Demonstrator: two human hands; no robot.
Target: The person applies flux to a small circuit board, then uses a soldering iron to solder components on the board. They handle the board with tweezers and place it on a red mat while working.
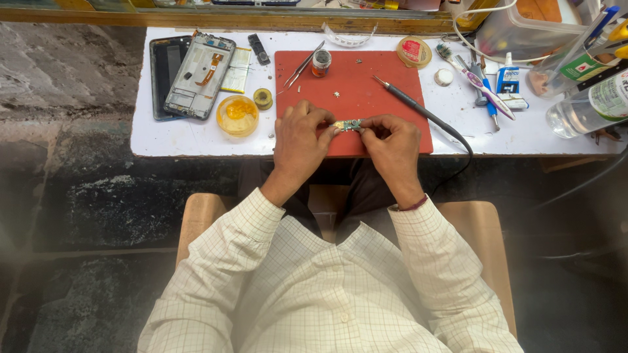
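Both hands are down at the near edge of the red mat [353, 85], sharing one tiny green circuit board [348, 123]; left hand [297, 140] has its grip pinched on the board's left end, right hand [392, 145] has its grip clamped on the right end, so the board sits between the fingertips, right over the mat's front edge; can't tell if it's touching the mat or held just above it.

Stuff around on the white bench [196, 134]: a soldering iron [409, 104] lying diagonally on the mat with its cord running off the right side; tweezers [302, 65] and a small jar [321, 63] at the mat's top edge; a few tiny loose bits on the mat, too small to tell what they are.

Left of the mat there's an opened-up phone [199, 75] with its insides showing, a dark back cover [163, 72] under it, and a shallow yellow dish [237, 115] near the left hand; right of the mat, a toothbrush [471, 75], a small glue bottle [507, 78] and a clear plastic bottle [589, 108] lying on its side.
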